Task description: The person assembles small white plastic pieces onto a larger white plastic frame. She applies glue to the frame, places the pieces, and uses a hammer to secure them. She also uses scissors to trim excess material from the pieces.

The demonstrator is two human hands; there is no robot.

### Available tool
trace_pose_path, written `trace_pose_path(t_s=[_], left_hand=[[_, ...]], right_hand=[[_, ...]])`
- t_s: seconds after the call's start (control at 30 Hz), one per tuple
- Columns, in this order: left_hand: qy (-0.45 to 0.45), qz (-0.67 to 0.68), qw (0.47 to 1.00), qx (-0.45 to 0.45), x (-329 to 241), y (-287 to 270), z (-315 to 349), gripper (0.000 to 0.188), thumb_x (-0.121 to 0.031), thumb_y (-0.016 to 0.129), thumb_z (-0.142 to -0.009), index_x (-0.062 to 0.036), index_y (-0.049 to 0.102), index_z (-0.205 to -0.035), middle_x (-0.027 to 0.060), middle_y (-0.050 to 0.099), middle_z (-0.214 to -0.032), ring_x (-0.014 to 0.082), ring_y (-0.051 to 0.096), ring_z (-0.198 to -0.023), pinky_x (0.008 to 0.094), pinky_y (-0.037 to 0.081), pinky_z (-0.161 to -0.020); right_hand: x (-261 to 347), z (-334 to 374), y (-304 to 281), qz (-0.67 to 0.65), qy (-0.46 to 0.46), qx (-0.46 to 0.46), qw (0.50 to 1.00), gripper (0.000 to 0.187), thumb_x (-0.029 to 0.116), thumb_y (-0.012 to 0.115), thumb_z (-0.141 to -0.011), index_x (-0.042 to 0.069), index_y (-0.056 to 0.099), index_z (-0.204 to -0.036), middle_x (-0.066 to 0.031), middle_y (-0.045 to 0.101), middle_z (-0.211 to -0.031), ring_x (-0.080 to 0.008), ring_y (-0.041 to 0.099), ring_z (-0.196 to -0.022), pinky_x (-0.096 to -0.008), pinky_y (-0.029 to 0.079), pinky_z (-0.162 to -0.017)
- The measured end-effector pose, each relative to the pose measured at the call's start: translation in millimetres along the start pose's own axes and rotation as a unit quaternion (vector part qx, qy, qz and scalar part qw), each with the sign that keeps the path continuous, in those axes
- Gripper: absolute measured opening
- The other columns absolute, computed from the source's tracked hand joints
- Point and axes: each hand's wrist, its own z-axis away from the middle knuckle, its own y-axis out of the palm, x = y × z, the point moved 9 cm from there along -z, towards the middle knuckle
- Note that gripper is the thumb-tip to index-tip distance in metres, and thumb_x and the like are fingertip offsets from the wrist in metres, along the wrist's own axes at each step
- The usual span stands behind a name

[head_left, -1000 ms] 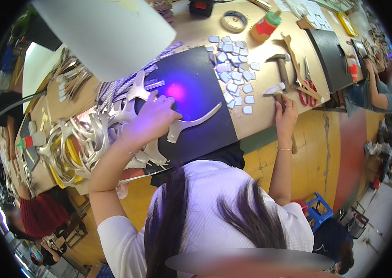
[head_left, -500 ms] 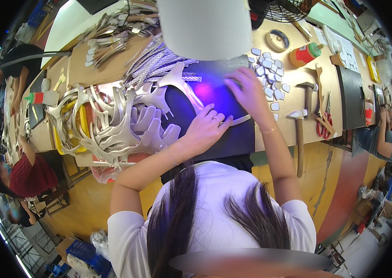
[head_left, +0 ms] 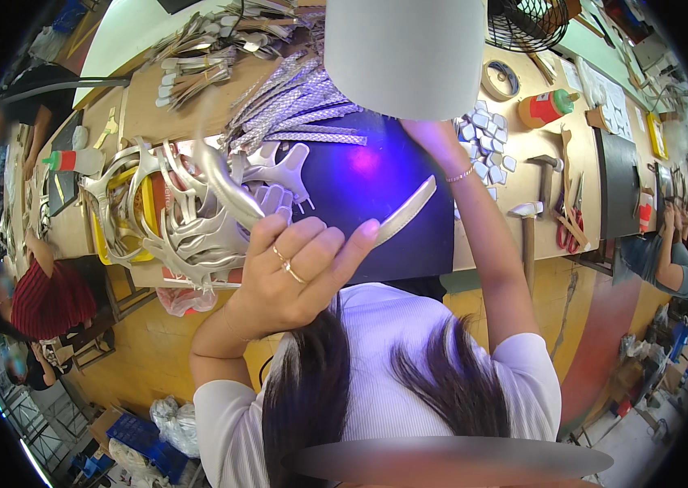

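Note:
My left hand [head_left: 288,270] is raised near the dark mat [head_left: 418,252], its fingers closed around a curved silver shoe strap [head_left: 407,211]. One end sticks out to the right past my fingertip. A blurred silver length on the other side of the hand seems to belong to the same strap. My right hand [head_left: 433,137] reaches forward beneath a white cylindrical lamp housing [head_left: 405,57], which hides its fingers. Blue-violet light with a reddish spot falls on the mat between the hands. Left of the mat lies a heap of silver strappy shoe uppers [head_left: 181,224].
Braided silver strips [head_left: 287,110] lie behind the heap. Small pale pads [head_left: 486,134] are scattered right of the mat, near a tape roll [head_left: 501,80], a red-and-green bottle [head_left: 547,108], hammers [head_left: 527,210] and red-handled scissors [head_left: 569,236]. Other people work at both sides.
My left hand has lifted off the mat and moved left and nearer, carrying the strap. My right hand has gone forward under the lamp housing. The view has shifted slightly.

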Motion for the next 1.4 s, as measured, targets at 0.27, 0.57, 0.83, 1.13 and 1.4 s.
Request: trace_pose_path(t_s=[0.27, 0.57, 0.83, 1.13, 1.4], left_hand=[[-0.032, 0.052, 0.987, 0.146, 9, 125, 18, 0.042, -0.013, 0.063, -0.083, -0.0043, 0.063, -0.125, 0.0053, 0.059, -0.092, 0.0214, 0.059, -0.089, 0.0386, 0.043, -0.085], [-0.057, 0.072, 0.984, 0.15, 9, 170, 32, 0.038, -0.013, 0.057, -0.084, -0.0034, 0.064, -0.12, 0.0072, 0.06, -0.093, 0.0216, 0.058, -0.09, 0.0381, 0.041, -0.083], [-0.092, 0.097, 0.98, 0.145, 12, 176, 35, 0.035, -0.017, 0.067, -0.087, -0.0055, 0.065, -0.12, 0.0075, 0.059, -0.096, 0.0238, 0.059, -0.091, 0.0403, 0.042, -0.086], [-0.04, 0.036, 0.979, 0.198, 2, 190, 38, 0.045, -0.009, 0.056, -0.085, -0.0089, 0.06, -0.13, 0.0085, 0.059, -0.102, 0.0269, 0.056, -0.104, 0.0479, 0.039, -0.098], [-0.022, 0.07, 0.965, 0.25, -9, 184, 48, 0.047, -0.007, 0.052, -0.086, -0.01, 0.058, -0.132, 0.0091, 0.059, -0.104, 0.0278, 0.056, -0.106, 0.0491, 0.038, -0.1]], right_hand=[[-76, -51, 27, 0.137, 0.03, 0.046, 0.989, 0.043, 0.029, 0.067, -0.083, 0.008, 0.063, -0.121, -0.0187, 0.068, -0.113, -0.0422, 0.062, -0.105, -0.0472, 0.051, -0.09], [-94, -61, 23, 0.11, 0.05, 0.183, 0.976, 0.037, 0.032, 0.069, -0.081, 0.011, 0.068, -0.112, -0.0151, 0.07, -0.107, -0.0358, 0.066, -0.1, -0.0449, 0.053, -0.087], [-114, -38, -53, 0.284, 0.087, 0.26, 0.919, 0.018, 0.023, 0.069, -0.081, 0.015, 0.076, -0.096, -0.0119, 0.073, -0.094, -0.0299, 0.07, -0.09, -0.0415, 0.055, -0.08], [-93, 92, -155, -0.074, 0.295, 0.203, 0.931, 0.015, 0.008, 0.069, -0.088, -0.001, 0.07, -0.1, -0.0047, 0.071, -0.082, -0.0128, 0.066, -0.078, -0.0286, 0.052, -0.071], [-34, 118, -55, -0.243, 0.206, 0.29, 0.903, 0.019, 0.008, 0.072, -0.087, 0.001, 0.068, -0.104, -0.0031, 0.069, -0.085, -0.0105, 0.063, -0.078, -0.0267, 0.051, -0.074]])
